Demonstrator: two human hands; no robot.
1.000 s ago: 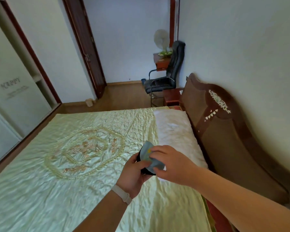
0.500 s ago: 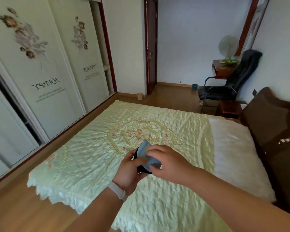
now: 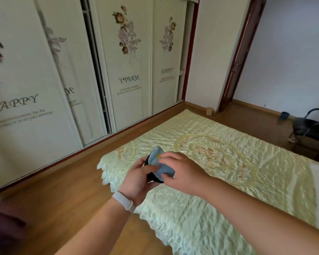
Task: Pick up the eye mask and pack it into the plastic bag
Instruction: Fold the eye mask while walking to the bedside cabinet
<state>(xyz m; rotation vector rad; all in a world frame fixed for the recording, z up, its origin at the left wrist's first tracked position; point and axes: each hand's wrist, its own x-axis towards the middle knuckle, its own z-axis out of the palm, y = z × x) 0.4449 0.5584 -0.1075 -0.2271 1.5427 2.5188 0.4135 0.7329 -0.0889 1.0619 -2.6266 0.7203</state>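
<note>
Blue-and-black eye mask (image 3: 159,165) is pinched between my left hand (image 3: 136,183) and right hand (image 3: 182,172), both gripping it above the bed (image 3: 228,162).

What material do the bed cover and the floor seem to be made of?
Bed cover: probably a satin-like quilted fabric; it is pale green, shiny, puckered, with stitched floral patterns and a scalloped edge. Floor: wood or wood-look laminate; it is warm brown, smooth, with faint grain lines.

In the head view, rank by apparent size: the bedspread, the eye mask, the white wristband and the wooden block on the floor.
1. bedspread
2. eye mask
3. wristband and wooden block: they look alike, and the block is much farther away, so I will not rank them.
</note>
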